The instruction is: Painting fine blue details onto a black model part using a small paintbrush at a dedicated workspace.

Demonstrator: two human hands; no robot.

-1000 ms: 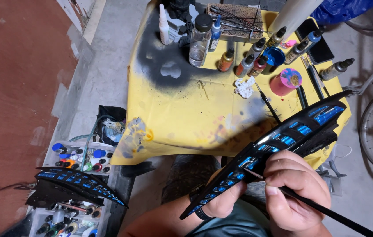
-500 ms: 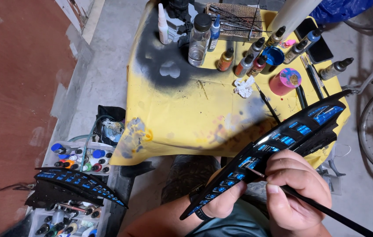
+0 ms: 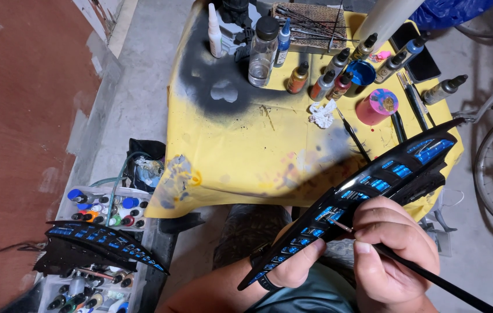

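The near half of the yellow table cover lies bare; its far edge is crowded with paint bottles (a pink cup just beside), blocking passage.

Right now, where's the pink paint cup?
In the head view, the pink cup stands at the right of the yellow table, just right of the crumpled tissue and below the blue cup.

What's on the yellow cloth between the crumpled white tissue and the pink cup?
In the head view, a thin black paintbrush lies slanted on the yellow cloth, between the crumpled white tissue and the pink cup.
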